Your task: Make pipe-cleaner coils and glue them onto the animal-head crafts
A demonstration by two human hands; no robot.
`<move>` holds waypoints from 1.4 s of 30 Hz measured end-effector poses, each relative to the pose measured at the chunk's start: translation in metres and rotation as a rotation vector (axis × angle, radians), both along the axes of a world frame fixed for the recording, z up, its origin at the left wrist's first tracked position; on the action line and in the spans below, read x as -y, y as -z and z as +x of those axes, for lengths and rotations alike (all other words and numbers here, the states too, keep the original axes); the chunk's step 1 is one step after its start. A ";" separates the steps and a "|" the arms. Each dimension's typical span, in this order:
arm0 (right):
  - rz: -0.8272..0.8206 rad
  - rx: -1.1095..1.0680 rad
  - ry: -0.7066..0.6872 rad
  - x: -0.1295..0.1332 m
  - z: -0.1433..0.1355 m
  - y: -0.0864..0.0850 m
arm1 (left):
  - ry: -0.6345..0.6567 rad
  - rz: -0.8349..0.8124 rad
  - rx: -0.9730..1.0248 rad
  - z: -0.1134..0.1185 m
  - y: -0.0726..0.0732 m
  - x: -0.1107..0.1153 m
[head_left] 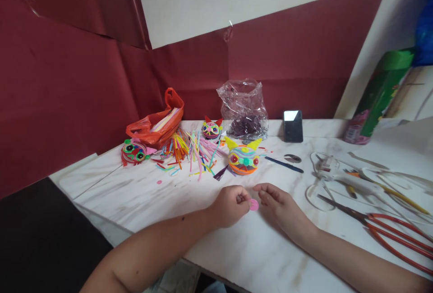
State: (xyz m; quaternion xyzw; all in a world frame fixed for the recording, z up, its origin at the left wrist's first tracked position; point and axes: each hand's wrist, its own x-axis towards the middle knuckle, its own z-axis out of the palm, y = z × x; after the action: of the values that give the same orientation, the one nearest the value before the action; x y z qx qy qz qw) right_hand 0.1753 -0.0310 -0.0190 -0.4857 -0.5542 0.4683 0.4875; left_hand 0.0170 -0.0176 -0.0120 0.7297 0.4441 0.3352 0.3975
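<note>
Pink, thin disc (254, 204), pinched by its left edge between thumb and finger of the left hand (232, 206), just above or at the tabletop (209, 250), can't tell which. Right hand (279, 205) just beside it on the other side: fingers loosely bent, thumb apart, nothing visible in the grip, not touching the disc as far as I can tell.

Handling, my guess: very light, bendy, paper or soft strip, creases or unwinds if squeezed; not slippery. Best hold is a light pinch at the rim; free rim on the right suits the right fingertips.

Orientation: looks round, so no clear long axis; a flat face is turned roughly to the camera, free edge pointing right, towards the right hand.

Nearest piece beyond the hands: yellow-eared beast head (243, 161), upright, face towards the person, ears up and splayed, broader across than front to back is unclear. Loose paper strips (203, 153) left of it; red-handled scissors (368, 218) off right, blades pointing up-left.
</note>
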 end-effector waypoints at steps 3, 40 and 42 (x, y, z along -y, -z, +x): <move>0.000 -0.018 0.009 0.002 -0.001 -0.003 | 0.008 0.008 -0.001 0.000 -0.001 0.001; 0.047 0.117 -0.044 0.002 0.002 0.002 | 0.028 -0.005 0.010 0.001 -0.006 0.005; 0.047 0.120 -0.052 0.002 0.002 0.002 | 0.027 -0.007 0.007 0.001 -0.007 0.005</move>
State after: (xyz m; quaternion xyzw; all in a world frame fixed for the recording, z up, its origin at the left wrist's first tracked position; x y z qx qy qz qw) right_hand 0.1773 -0.0330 -0.0212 -0.4868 -0.6058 0.4374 0.4524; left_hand 0.0184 -0.0228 -0.0055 0.7331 0.4338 0.3309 0.4061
